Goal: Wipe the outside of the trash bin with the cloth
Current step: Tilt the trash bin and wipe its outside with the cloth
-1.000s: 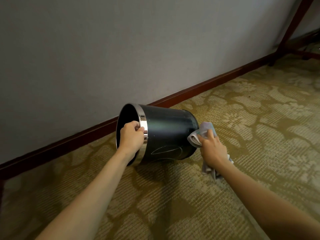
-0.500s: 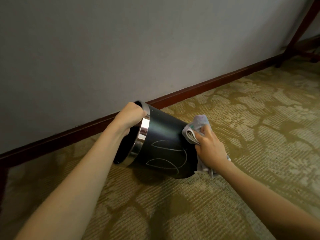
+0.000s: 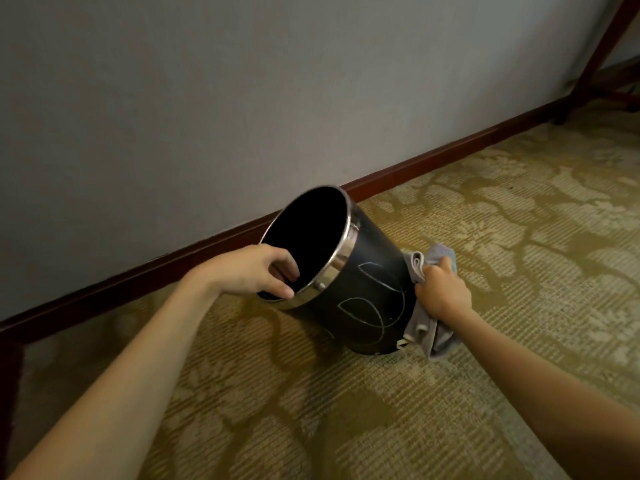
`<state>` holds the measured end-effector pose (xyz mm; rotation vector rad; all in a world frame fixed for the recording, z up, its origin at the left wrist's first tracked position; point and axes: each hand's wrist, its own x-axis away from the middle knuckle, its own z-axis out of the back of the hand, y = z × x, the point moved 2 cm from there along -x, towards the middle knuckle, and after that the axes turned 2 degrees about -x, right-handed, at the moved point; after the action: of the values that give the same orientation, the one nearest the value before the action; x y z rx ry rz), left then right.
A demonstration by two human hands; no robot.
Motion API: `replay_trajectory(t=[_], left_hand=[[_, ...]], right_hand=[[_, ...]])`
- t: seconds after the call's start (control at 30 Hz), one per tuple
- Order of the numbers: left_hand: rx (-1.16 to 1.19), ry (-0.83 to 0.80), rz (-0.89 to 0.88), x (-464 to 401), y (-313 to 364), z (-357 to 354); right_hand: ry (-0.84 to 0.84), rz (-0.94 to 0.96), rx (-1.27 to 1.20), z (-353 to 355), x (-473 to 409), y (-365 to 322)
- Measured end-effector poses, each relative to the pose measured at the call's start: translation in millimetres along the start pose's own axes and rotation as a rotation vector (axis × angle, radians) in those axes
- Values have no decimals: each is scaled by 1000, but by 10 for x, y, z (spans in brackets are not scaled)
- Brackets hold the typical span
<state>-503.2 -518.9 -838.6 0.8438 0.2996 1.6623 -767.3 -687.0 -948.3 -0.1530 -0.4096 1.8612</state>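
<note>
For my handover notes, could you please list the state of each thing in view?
trash bin: tilted, mouth open toward the camera, base on the carpet.
cloth: bunched against the bin's side.
left hand: fingers curled at the rim.
right hand: grips the cloth.

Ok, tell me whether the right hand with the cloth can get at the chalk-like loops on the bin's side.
Probably yes. The right hand grips the grey cloth against the tilted black round trash bin, right beside those pale scribbled loops, with nothing between them.
</note>
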Motion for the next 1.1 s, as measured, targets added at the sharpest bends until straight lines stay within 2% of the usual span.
replay_trajectory(t=[0.13,0.23,0.5,0.67,0.8,1.1], left_hand=[[-61,55,-76,-54,121,-98],[-114,46,-55,-85,139,-122],[-90,175,-8,7,-57,-48],[-171,154,28,67,-205,-58],[-160,270,-42,72,-227,-139],[38,580,-140,-123,-259,-316]], right_hand=[[7,-30,-43,-30,-42,89],[-1,-9,-69,-2,-66,2],[-5,60,-19,83,-105,-294],[0,37,10,87,-102,-281],[1,10,6,63,-82,-198],[-18,-17,-30,39,-68,-88]])
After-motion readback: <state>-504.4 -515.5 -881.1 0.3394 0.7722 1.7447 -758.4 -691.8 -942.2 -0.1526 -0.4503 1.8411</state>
